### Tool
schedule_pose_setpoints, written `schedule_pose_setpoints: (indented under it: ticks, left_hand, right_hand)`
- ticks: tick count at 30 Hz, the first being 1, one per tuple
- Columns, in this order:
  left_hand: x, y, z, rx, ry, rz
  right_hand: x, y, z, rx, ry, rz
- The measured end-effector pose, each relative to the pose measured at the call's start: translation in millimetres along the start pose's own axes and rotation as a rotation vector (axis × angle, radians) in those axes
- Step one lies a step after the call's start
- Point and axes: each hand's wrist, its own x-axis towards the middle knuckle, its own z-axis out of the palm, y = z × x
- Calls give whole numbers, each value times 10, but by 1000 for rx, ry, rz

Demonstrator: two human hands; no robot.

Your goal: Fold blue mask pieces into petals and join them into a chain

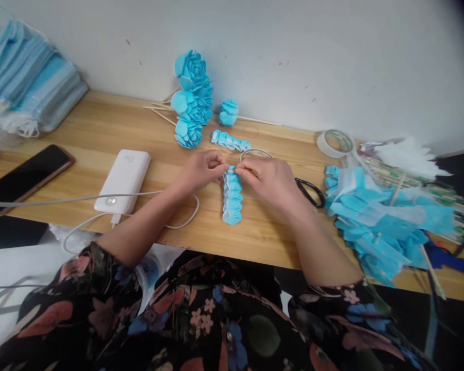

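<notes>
The left hand (205, 169) and right hand (266, 178) pinch the far end of the pleated blue strip (232, 201) on the table (263, 234), contact partly hidden; likely light, soft, crushable, it suits gentle edge holds.

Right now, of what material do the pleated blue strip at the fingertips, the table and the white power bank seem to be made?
Pleated blue strip: probably thin nonwoven fabric, perhaps crepe paper; matte, with soft folds.
Table: wood or wood-look laminate, smooth; pale brown grain shows.
White power bank: likely hard plastic, satin; even surface, rounded edges.
</notes>
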Motion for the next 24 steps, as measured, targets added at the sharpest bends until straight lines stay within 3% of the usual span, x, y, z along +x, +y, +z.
schedule_pose_setpoints:
  ticks: [16, 24]
  left_hand:
    - [-7, -36, 1, 4, -37, 106]
    - [-2, 4, -33, 32, 3, 69]
  right_hand:
    - [-2, -29, 65, -39, 21, 22]
    - [-15, 5, 25, -8, 4, 22]
